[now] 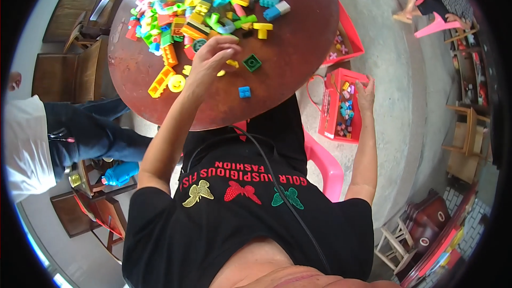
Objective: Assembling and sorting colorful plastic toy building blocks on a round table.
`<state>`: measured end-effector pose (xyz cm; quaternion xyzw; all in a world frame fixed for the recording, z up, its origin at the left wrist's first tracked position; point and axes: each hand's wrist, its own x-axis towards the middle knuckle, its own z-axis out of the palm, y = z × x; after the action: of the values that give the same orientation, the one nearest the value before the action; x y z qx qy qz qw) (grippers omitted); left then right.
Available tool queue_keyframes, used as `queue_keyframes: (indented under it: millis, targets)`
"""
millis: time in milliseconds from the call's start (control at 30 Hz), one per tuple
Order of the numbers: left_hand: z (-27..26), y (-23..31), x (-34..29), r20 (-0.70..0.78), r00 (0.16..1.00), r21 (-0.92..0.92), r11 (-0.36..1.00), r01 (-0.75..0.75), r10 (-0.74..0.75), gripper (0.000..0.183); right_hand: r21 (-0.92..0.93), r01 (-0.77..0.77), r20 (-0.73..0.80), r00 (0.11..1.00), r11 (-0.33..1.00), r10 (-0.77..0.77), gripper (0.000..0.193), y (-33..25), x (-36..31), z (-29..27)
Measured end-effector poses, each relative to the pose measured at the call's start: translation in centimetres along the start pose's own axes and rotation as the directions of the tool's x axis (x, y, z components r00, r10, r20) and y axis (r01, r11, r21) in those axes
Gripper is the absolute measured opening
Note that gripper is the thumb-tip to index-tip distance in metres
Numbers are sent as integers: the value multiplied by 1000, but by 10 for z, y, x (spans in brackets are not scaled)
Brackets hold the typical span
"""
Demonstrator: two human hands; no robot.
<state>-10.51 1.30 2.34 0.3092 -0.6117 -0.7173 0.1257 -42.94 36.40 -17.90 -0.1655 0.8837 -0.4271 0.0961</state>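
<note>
Over the round brown table (288, 58), my left hand (217, 56) hovers at the near edge of a heap of toy building bricks (200, 13). Its fingers are bent and somewhat apart, with no brick plainly between them. Close by lie a dark green square brick (252, 63), a small blue brick (245, 92) and a yellow T-shaped piece (263, 30). Down at the right, my right hand (366, 95) is at the rim of a red box (329, 120) with several small bricks inside. Its fingers look spread; whether they touch the rim is unclear.
A second red box (352, 34) with pink pieces stands beyond the first. Under the table edge is a pink plastic chair (325, 165). A person in dark trousers (90, 128) stands at the left. Another person sits at the far right near a pink stool (437, 25).
</note>
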Motion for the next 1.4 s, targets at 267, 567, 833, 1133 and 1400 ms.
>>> queue_keyframes:
  millis: [267, 567, 833, 1133, 1400]
  targets:
    - [-106, -49, -42, -306, 929, -34, 973, -230, 209, 24, 257, 191, 107, 969, 947, -224, 57, -150, 13, 30]
    - [-128, -58, -51, -423, 864, -73, 940, -335, 275, 27, 588, 238, 132, 915, 773, -382, 31, -313, 2, 140]
    - [-121, -66, -50, -389, 885, -115, 940, -323, 256, 24, -127, 827, 337, 555, 548, -760, 30, -420, -6, 252]
    - [-116, -57, -58, -278, 909, -186, 911, -367, 309, 13, 767, 244, 195, 793, 594, -577, 28, -384, -44, 191]
    - [-90, -60, -69, 39, 995, -431, 900, -71, 97, 21, 784, -575, 614, 664, 233, -427, 31, -319, -150, 159]
